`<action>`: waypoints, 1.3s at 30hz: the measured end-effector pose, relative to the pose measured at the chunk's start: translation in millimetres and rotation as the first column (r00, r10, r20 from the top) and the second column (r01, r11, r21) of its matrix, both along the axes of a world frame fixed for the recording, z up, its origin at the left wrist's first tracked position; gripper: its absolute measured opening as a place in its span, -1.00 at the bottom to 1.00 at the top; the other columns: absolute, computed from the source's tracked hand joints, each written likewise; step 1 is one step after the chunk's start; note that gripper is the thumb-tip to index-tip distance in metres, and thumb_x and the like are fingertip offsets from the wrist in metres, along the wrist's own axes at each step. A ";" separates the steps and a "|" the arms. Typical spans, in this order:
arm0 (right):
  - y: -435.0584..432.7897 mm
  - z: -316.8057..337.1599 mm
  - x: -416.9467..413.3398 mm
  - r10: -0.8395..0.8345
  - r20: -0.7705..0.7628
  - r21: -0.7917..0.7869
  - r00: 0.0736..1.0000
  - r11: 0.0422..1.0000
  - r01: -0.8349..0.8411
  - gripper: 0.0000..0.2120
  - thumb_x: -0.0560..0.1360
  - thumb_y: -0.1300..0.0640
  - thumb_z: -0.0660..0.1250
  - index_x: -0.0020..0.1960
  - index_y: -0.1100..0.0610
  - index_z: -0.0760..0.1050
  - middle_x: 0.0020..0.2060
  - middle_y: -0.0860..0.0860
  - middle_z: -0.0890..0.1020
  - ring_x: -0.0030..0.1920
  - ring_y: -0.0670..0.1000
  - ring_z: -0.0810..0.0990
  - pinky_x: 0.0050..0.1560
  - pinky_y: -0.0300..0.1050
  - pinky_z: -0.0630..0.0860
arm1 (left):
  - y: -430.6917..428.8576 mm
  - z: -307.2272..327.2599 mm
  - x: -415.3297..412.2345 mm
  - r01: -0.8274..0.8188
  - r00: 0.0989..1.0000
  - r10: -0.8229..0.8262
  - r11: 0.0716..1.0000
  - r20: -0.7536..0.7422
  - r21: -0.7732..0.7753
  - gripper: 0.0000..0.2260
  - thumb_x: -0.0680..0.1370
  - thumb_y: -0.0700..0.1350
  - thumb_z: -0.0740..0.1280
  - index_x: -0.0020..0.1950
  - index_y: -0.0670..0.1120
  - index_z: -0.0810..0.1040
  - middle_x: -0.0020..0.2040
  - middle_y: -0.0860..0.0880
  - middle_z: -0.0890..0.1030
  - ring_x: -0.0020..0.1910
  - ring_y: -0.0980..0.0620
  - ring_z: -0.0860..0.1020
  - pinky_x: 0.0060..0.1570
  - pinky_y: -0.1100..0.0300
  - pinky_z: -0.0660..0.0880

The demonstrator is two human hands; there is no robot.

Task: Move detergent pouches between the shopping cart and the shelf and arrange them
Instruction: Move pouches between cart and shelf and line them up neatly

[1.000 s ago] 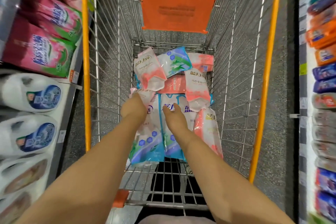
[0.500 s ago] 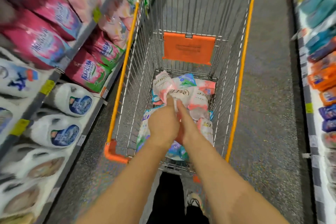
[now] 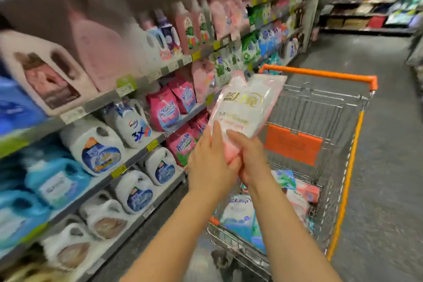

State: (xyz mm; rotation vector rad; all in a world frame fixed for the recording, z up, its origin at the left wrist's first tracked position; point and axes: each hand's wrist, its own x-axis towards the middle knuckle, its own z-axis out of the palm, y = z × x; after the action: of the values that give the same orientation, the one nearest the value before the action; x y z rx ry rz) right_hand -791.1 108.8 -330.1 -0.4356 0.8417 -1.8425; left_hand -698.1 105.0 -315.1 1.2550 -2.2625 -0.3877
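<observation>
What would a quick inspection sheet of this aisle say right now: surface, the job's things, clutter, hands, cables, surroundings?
Surface: shelf on the left, packed with stock.
Job's things: pink-and-white pouch held up, clear of the shopping cart; more pouches lie inside the cart.
Clutter: white jugs and pink bags on the shelf.
Hands: left hand and right hand both grip the pouch's lower end.
Cables: nothing seen.
Surroundings: grey floor, more shelving beyond.
</observation>
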 end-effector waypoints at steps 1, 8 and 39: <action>-5.9 18.7 14.9 0.033 -0.044 -0.027 0.998 0.999 -0.034 -0.49 0.29 0.34 0.37 0.24 0.31 0.47 -0.03 0.19 0.66 -0.15 0.09 0.66 -0.12 -0.09 0.62 | -6.1 12.4 16.5 -0.026 0.999 0.027 1.000 -0.045 0.007 -0.12 0.29 0.28 0.06 0.54 -0.05 -0.04 0.54 -0.08 0.10 0.48 -0.07 0.16 0.38 -0.06 0.25; -60.7 117.7 158.5 0.255 -0.242 -0.244 0.936 0.918 -0.313 -0.53 0.32 0.38 0.34 0.23 0.32 0.48 -0.02 0.19 0.65 -0.08 0.10 0.66 -0.02 -0.05 0.62 | -54.5 102.2 177.4 -0.078 0.967 0.058 0.994 -0.248 -0.071 -0.03 0.32 0.21 0.37 0.54 0.04 -0.15 0.55 0.04 -0.10 0.50 0.13 -0.06 0.46 0.22 -0.05; -332.8 419.0 746.2 0.079 -0.785 -0.520 0.615 0.457 -0.722 -0.70 0.43 0.15 0.44 0.14 0.19 0.56 -0.04 0.06 0.67 -0.07 0.03 0.65 -0.02 -0.05 0.61 | -257.9 370.4 752.4 -0.703 0.568 0.124 0.586 -0.814 -0.402 -0.32 0.27 0.15 0.53 0.26 -0.11 0.40 0.09 -0.03 0.61 0.00 0.06 0.63 -0.11 0.14 0.59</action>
State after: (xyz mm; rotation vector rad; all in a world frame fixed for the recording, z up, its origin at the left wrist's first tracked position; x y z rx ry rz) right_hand -44.9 -223.9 88.9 -1.8659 0.1502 -1.4158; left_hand 54.3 -153.0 55.3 0.9520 -1.1043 0.1881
